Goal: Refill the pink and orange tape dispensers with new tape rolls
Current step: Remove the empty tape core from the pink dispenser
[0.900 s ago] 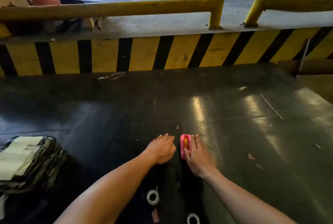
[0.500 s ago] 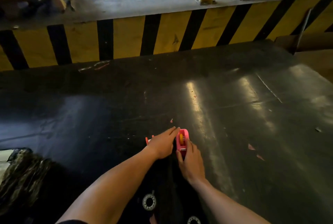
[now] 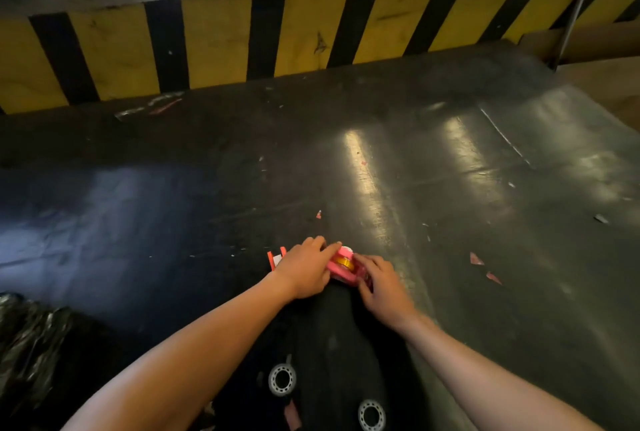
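Pink dispenser (image 3: 341, 266) pinched between my left hand (image 3: 304, 269) and right hand (image 3: 382, 283) | both grips closed on it | I'd brace left, seat the yellow roll (image 3: 343, 261) squarely

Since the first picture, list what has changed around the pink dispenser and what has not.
The pink dispenser lay flat between both hands; now it is tipped and turned slantwise. The left hand has closed against its left side and the right hand has come round to pinch its near end. An orange piece, formerly hidden, now shows left of the left hand. The yellow roll stays inside, and the dark table looks the same.
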`<state>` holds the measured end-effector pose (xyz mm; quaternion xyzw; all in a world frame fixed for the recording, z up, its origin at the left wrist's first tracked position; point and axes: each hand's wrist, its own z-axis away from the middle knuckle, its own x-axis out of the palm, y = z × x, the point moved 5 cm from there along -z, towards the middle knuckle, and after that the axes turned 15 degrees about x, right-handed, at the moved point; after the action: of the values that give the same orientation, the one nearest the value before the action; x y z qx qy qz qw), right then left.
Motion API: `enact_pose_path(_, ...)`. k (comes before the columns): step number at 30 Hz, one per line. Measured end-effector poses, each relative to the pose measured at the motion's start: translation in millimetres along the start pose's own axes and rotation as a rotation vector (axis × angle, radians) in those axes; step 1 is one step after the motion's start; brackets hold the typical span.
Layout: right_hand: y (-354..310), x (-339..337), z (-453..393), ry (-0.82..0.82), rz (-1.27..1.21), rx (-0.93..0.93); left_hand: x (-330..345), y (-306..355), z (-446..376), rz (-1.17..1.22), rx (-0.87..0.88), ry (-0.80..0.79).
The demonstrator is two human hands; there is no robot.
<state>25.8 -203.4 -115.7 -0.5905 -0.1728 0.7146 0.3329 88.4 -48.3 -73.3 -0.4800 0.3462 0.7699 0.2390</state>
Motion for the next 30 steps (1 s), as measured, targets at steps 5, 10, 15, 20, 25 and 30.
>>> enact_pose_path(5,5,-23,4,-0.116,0.24,-0.131,16,22,14,0.008,-0.008,0.048)
enact_pose_path(10,-4,-21,20,-0.045,0.294,-0.232,29,38,26,0.074,-0.022,0.096)
enact_pose_path(15,-9,-18,29,0.075,0.292,-0.32,27,43,38,0.071,-0.071,0.143)
enact_pose_path(20,-15,-21,31,0.087,0.284,-0.367,29,46,40,0.066,-0.094,0.18)
enact_pose_path(25,-9,-24,32,0.116,0.156,-0.301,32,46,42,0.089,-0.117,0.211)
enact_pose_path(30,-10,-37,43,0.127,-0.247,-0.048,35,48,48,0.127,-0.156,0.318)
